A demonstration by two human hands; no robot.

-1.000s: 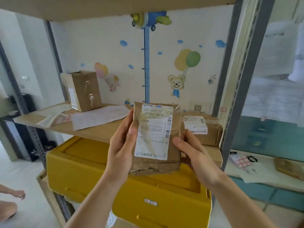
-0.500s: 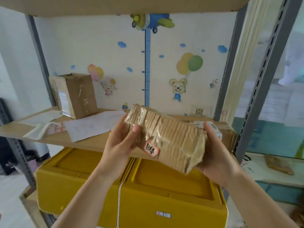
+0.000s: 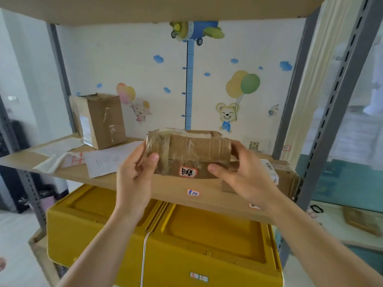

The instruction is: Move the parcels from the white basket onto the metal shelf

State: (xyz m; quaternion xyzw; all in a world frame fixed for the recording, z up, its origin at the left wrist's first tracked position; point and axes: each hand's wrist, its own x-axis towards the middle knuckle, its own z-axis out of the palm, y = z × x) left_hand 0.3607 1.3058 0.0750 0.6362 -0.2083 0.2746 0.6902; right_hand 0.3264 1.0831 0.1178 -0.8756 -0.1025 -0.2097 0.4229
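A small brown parcel (image 3: 192, 150) wrapped in clear tape, with a red-edged sticker on its front, lies flat over the wooden board of the metal shelf (image 3: 165, 187). My left hand (image 3: 134, 179) grips its left end, thumb on the front. My right hand (image 3: 242, 175) holds its right end. Whether the parcel rests on the board or hangs just above it, I cannot tell. The white basket is out of view.
A taller brown box (image 3: 99, 119) stands at the shelf's back left, with loose papers (image 3: 103, 160) in front of it. Another labelled parcel (image 3: 277, 179) lies at the right behind my right hand. A yellow crate (image 3: 165, 241) sits on the level below. Grey uprights (image 3: 331, 112) frame the shelf.
The parcel has turned from upright with its label facing me to lying flat, and it has moved forward over the shelf board with both hands still on it.
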